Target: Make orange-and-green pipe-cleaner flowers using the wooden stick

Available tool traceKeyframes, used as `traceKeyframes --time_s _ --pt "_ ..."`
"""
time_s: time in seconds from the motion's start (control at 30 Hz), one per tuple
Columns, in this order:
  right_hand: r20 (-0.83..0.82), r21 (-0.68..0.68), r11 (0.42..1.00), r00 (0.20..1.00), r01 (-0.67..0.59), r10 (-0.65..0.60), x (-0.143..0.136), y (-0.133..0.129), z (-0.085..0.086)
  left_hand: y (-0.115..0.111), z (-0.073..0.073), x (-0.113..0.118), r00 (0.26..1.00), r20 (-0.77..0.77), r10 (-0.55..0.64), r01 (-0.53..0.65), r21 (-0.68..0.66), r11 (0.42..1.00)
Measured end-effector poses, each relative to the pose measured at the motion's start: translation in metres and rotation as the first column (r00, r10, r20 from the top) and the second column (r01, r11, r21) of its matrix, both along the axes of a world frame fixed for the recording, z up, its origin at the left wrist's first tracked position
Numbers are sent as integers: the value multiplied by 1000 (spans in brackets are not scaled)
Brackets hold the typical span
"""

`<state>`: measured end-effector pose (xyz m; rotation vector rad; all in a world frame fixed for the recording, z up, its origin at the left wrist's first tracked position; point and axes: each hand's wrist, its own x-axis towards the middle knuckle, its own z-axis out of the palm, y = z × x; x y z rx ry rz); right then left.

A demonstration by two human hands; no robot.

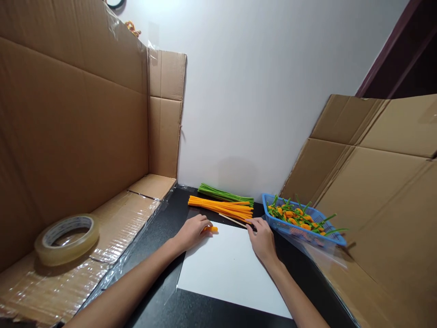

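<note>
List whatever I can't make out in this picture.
All in the head view:
Orange piece: one end hidden by the left hand.
Thin stick: end hidden at the right hand; grip unclear.
Blue basket: lower contents hidden under upper ones.
Dark-rimmed round object: cut off by the top edge.
Knotted orange thing above the cardboard: too small.

A makeshift craft corner, possibly in a home

A black tabletop (pixel 150 266) stood against a plain pale wall (pixel 246 100), boxed in by taped cardboard panels (pixel 78 105), with bundled green (pixel 223 193) and orange craft stems (pixel 218 207), a blue basket (pixel 283 225) and a tape roll (pixel 51 253) around white paper (pixel 228 269).
</note>
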<state>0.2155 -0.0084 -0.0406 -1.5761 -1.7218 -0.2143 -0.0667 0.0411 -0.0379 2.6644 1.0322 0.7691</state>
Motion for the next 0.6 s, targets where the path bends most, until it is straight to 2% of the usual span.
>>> traceKeyframes --time_s 0.1,0.17,0.23,0.3,0.47,0.6 --pt "153 20 999 987 -49 46 -19 11 11 -4 4 2 1000 6 -13 13 -6 1000" --pt "243 3 999 969 -51 48 -30 28 20 -6 7 3 1000 15 -21 21 -14 1000" --pt "320 -45 999 947 -10 24 -37 53 31 -7 8 3 999 33 -3 4 -25 1000" --pt "380 -143 986 925 84 -24 -41 82 40 -7 8 4 999 44 24 -22 -37 999" --pt "384 -231 961 922 154 -55 -41 140 47 -7 6 3 999 43 27 -25 -46 999" --pt "412 -274 950 911 150 -25 -43 152 47 -8 5 4 1000 25 11 -10 -29 1000"
